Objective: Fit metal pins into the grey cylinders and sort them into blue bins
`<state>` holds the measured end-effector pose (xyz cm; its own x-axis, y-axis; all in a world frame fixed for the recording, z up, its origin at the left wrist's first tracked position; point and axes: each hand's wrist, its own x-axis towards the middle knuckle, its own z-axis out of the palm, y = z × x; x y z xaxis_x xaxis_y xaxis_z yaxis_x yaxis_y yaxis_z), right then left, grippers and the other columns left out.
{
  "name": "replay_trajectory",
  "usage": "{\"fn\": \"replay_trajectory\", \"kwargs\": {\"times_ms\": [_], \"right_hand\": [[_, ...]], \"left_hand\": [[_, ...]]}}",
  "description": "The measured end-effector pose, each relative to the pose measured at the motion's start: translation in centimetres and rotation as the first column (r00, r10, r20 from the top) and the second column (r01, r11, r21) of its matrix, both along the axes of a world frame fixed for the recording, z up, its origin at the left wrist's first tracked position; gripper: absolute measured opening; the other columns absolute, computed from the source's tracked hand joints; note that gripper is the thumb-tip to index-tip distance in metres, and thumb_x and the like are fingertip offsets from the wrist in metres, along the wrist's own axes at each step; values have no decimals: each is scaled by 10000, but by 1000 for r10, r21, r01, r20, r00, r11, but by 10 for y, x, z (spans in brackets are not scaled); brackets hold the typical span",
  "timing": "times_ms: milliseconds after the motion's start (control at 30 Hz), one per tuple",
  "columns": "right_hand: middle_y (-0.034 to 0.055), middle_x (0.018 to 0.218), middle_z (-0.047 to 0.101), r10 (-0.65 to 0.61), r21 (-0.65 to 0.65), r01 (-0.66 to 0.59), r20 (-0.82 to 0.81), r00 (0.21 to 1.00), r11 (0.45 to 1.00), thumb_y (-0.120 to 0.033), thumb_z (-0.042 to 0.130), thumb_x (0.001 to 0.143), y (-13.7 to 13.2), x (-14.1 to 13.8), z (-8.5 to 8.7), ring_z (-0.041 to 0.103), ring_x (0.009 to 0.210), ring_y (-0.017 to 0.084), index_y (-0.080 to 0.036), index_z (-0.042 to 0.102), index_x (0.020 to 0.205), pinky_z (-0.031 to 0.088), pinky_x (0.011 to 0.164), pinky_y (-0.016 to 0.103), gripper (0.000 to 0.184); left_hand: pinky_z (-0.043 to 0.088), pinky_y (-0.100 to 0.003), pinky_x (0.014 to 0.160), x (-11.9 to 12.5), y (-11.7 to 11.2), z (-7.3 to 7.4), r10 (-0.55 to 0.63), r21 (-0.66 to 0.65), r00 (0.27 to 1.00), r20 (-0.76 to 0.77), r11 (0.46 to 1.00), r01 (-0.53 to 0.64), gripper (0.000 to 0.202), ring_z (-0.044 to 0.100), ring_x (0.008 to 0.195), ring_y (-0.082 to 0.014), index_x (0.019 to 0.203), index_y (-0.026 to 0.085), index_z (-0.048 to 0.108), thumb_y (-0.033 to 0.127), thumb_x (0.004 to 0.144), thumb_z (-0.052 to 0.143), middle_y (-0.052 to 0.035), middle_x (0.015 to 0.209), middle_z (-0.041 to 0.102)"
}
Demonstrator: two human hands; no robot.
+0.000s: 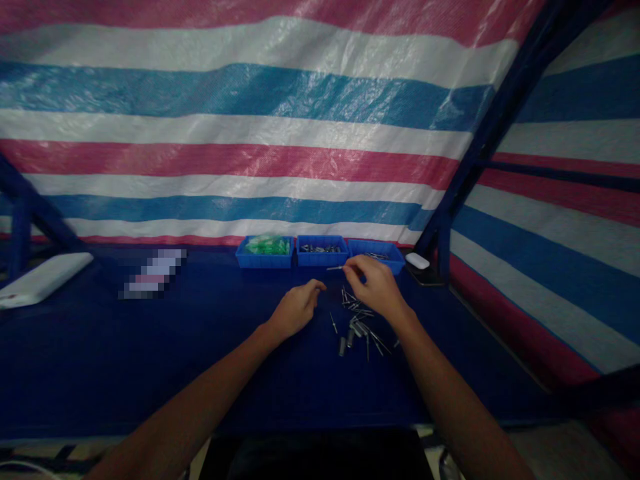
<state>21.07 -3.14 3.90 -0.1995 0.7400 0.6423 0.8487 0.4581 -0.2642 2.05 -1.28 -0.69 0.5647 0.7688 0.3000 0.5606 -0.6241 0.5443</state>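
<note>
My right hand (373,283) pinches a thin metal pin with a thicker section, which looks like a blind rivet (335,268), pointing left above the table. To its left is my left hand (299,307), closed, with fingers curled and fingertips together; whatever they may hold is hidden. Below and between the hands lies a loose pile of similar rivets (367,330). One single rivet (334,323) rests apart at the pile's left. Short grey cylinders (343,346) sit at the near side of the pile.
Along the back stand a blue bin (265,262) of green-wrapped items, a blue bin (323,258) of small metal parts and a blue bin (400,257) with thin pins. A white case (417,261) lies on a dark flat object at right. A long white object (47,279) is far left.
</note>
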Motion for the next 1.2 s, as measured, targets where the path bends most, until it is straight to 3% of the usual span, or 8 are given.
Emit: {"fn": "replay_trajectory", "kwargs": {"times_ms": [100,200,367,467,600,767,900,1200], "right_hand": [[51,697,601,-333,90,353,-177,926,931,-352,410,858,21,24,-4,552,649,185,-153,571,939,379,638,283,269],[60,692,608,-483,-27,489,-211,850,872,-402,450,826,34,45,-19,568,672,229,-123,473,1158,389,626,308,434],[19,640,572,-334,-173,299,-236,913,939,-418,434,835,23,36,-34,560,624,197,-134,465,1172,399,611,290,442],[-9,614,534,-129,-172,87,-251,959,981,-408,383,869,11,9,-30,529,580,149,-170,534,1080,383,578,252,351],[-6,666,553,86,-166,-115,-171,982,979,-357,420,869,3,-22,-30,516,599,122,-178,542,1068,377,595,231,295],[15,756,593,143,-217,-145,-26,989,965,-255,497,829,3,-28,-37,520,624,119,-189,558,1028,366,610,234,219],[10,761,591,129,-257,-133,-30,991,957,-259,510,826,5,-21,-36,519,627,117,-198,542,1041,353,597,229,226],[-9,697,526,204,-250,-192,25,979,949,-247,470,848,3,-19,-34,463,599,99,-195,570,831,303,568,216,113]], "left_hand": [[425,-245,726,-3,-6,6,-220,50,957,-192,971,233,252,566,800,-129,1068,253,534,216,874,378,-11,928,561],[434,-240,714,-3,-13,12,-302,58,889,-344,938,342,188,570,775,-121,999,264,562,282,862,434,-3,993,528],[435,-247,632,3,-21,14,-194,97,874,-446,960,263,161,581,696,-132,914,199,515,281,880,381,-23,949,536],[428,-257,646,5,-17,11,-99,60,929,-356,990,128,157,599,740,-157,916,199,482,278,891,348,-23,911,574],[400,-254,636,-4,-1,7,78,33,983,-168,997,-73,145,608,745,-174,918,201,465,267,894,338,-21,803,611],[360,-230,570,-16,12,4,148,50,989,-20,988,-147,153,571,602,-143,885,191,488,240,882,342,-4,679,582],[348,-216,550,-13,9,4,104,46,994,18,993,-104,179,535,546,-123,857,184,512,237,880,343,10,618,552],[357,-205,560,-10,7,-1,13,19,999,42,1000,-14,174,539,540,-108,828,187,517,273,877,374,33,580,556]]}}
